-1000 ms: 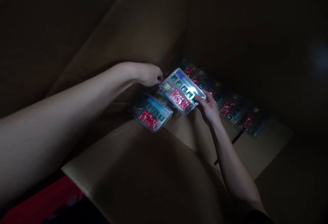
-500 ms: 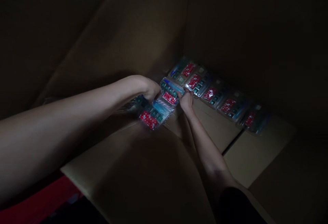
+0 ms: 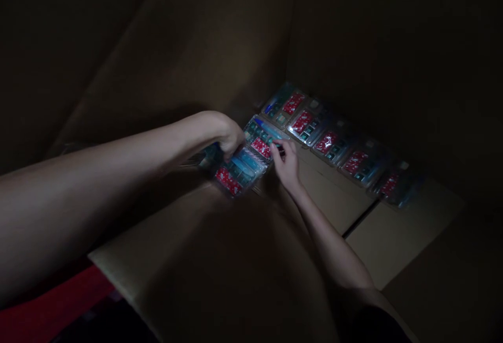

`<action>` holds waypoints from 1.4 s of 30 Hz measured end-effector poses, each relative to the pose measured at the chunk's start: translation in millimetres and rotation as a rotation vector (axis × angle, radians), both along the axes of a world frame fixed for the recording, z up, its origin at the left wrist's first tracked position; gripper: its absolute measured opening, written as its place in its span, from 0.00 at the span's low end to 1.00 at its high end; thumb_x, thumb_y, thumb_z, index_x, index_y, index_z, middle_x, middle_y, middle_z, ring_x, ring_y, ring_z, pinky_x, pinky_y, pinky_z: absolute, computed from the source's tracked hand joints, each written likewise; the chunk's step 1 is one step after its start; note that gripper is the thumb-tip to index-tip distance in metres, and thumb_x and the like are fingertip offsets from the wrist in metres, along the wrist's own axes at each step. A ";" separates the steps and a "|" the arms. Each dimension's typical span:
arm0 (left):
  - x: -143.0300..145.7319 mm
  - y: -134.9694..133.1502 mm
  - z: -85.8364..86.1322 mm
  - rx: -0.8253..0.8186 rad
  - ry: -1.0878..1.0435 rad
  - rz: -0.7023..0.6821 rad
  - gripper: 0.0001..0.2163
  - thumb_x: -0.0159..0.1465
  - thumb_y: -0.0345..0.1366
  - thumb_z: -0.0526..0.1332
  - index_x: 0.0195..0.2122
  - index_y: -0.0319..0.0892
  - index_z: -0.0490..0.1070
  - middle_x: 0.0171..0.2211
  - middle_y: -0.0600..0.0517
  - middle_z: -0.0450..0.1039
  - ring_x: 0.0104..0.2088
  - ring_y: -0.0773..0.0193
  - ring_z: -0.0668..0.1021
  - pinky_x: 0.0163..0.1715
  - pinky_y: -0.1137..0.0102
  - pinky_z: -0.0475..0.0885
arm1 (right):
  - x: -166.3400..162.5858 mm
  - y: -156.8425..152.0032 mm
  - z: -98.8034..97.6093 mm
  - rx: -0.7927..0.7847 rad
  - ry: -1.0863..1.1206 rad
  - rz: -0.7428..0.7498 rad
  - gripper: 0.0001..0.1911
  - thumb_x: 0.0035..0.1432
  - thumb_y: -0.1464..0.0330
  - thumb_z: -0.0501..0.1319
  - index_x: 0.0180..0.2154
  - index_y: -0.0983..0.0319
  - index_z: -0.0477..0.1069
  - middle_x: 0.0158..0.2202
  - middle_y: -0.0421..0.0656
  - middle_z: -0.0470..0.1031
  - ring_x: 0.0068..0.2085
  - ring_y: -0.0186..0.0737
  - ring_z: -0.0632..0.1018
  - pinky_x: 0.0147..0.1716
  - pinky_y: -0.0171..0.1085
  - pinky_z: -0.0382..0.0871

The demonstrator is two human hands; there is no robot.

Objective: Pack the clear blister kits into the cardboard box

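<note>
In the dim cardboard box, my left hand [image 3: 232,140] bends down with its fingers curled at the left side of two clear plastic packs; its fingertips are partly hidden. The nearer blister pack [image 3: 242,173] holds a blue item, green pieces and a red spotted card. Just behind it lies a similar blister pack [image 3: 261,148] with a long blue item along its top. My right hand [image 3: 287,164] has its thumb and fingers closed at the right edge of this farther pack.
Several like packs form a row [image 3: 327,142] along the far wall. The brown box floor [image 3: 408,228] has a dark seam [image 3: 361,219]. High cardboard walls [image 3: 212,44] surround my arms. A cardboard flap [image 3: 129,259] and red cloth [image 3: 58,296] are at lower left.
My right hand has slid slightly down along the farther pack's right edge. My left fingers have shifted a little down over the nearer pack. The view has moved slightly.
</note>
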State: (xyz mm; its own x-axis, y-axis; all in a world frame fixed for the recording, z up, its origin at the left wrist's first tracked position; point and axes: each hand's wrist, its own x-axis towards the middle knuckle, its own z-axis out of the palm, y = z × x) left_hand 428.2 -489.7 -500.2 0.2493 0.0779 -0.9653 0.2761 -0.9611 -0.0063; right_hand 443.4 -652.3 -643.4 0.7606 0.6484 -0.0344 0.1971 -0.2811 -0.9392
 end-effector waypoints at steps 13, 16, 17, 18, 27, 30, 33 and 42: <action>12.0 38.6 35.3 -0.315 -0.149 0.319 0.20 0.52 0.49 0.63 0.41 0.43 0.74 0.34 0.53 0.74 0.45 0.54 0.73 0.46 0.66 0.64 | -18.9 -18.2 64.0 0.398 0.808 0.075 0.29 0.50 0.50 0.65 0.48 0.54 0.60 0.43 0.40 0.73 0.41 0.38 0.76 0.43 0.40 0.74; 15.0 36.4 40.0 -0.264 -0.292 0.430 0.21 0.55 0.49 0.61 0.47 0.44 0.72 0.36 0.53 0.74 0.47 0.54 0.73 0.45 0.66 0.64 | 0.3 -24.4 60.1 0.490 0.946 -0.022 0.27 0.47 0.50 0.67 0.45 0.53 0.63 0.43 0.38 0.74 0.41 0.38 0.77 0.45 0.42 0.75; 15.2 35.7 38.9 -0.256 -0.338 0.470 0.22 0.55 0.49 0.60 0.48 0.44 0.71 0.37 0.53 0.73 0.47 0.54 0.73 0.45 0.66 0.64 | 5.8 -25.7 59.3 0.521 0.964 -0.051 0.26 0.47 0.50 0.67 0.44 0.53 0.64 0.43 0.38 0.74 0.41 0.37 0.77 0.46 0.42 0.75; 15.2 34.9 36.8 -0.259 -0.384 0.514 0.22 0.56 0.49 0.60 0.49 0.44 0.71 0.38 0.52 0.73 0.46 0.54 0.73 0.44 0.65 0.64 | 10.2 -26.2 58.7 0.548 0.969 -0.074 0.25 0.48 0.50 0.67 0.43 0.53 0.64 0.43 0.37 0.74 0.41 0.36 0.77 0.48 0.43 0.75; 16.3 11.0 12.2 -0.317 -0.533 0.697 0.19 0.60 0.45 0.60 0.49 0.41 0.69 0.37 0.50 0.71 0.41 0.60 0.74 0.39 0.67 0.65 | 32.6 -36.0 51.1 0.426 0.910 -0.126 0.24 0.43 0.56 0.71 0.41 0.54 0.66 0.38 0.35 0.75 0.38 0.35 0.77 0.42 0.42 0.76; 15.0 -5.4 9.8 -0.344 -0.495 0.634 0.16 0.59 0.43 0.61 0.46 0.41 0.70 0.37 0.51 0.72 0.39 0.62 0.74 0.37 0.70 0.65 | 49.1 -62.6 49.2 0.298 0.927 -0.048 0.26 0.44 0.50 0.69 0.42 0.53 0.68 0.41 0.37 0.75 0.40 0.37 0.77 0.40 0.41 0.75; 7.7 -28.6 5.4 -0.390 -0.400 0.533 0.16 0.58 0.43 0.61 0.45 0.41 0.71 0.38 0.52 0.74 0.39 0.62 0.74 0.35 0.72 0.64 | 56.7 -92.6 50.9 0.132 0.900 0.125 0.28 0.43 0.50 0.69 0.44 0.56 0.71 0.35 0.39 0.75 0.37 0.37 0.77 0.35 0.36 0.73; -14.5 -26.2 -18.0 -0.174 -0.335 0.302 0.30 0.62 0.45 0.57 0.64 0.41 0.55 0.62 0.45 0.62 0.56 0.57 0.70 0.51 0.71 0.64 | -9.1 -152.9 -3.6 0.029 1.242 -0.094 0.25 0.35 0.58 0.75 0.35 0.61 0.72 0.28 0.37 0.75 0.28 0.29 0.74 0.30 0.29 0.70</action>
